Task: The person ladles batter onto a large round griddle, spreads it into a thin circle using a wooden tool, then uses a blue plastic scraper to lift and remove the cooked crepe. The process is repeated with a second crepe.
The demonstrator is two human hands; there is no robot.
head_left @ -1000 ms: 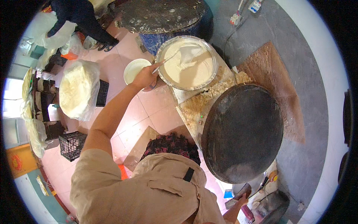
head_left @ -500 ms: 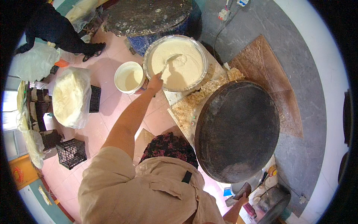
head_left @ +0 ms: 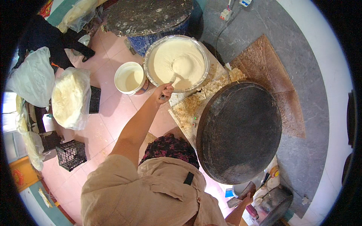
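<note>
My left hand (head_left: 164, 92) is closed around the handle of a ladle (head_left: 175, 76) at the near rim of a wide round basin (head_left: 149, 75). The ladle's bowl is heaped with pale batter, over the thick batter (head_left: 161, 54) that fills the basin. Low on the right, my right hand (head_left: 247, 200) grips a flat brown and grey scraper (head_left: 249, 188), just past the near edge of a large round black griddle (head_left: 239, 132). The griddle's dark top is bare.
Left of the basin stands a white bucket (head_left: 130, 78) with batter inside. Behind is a blue drum (head_left: 151, 41) with a dark round lid. A plastic-covered pale stack (head_left: 69, 100) and a black crate (head_left: 71, 155) stand left. A person in black (head_left: 47, 37) bends over at far left.
The ladle, earlier sunk in the batter, now shows a full, rounded load. My left hand has drawn slightly toward me and right. The person in black has shifted, beside a plastic bag.
</note>
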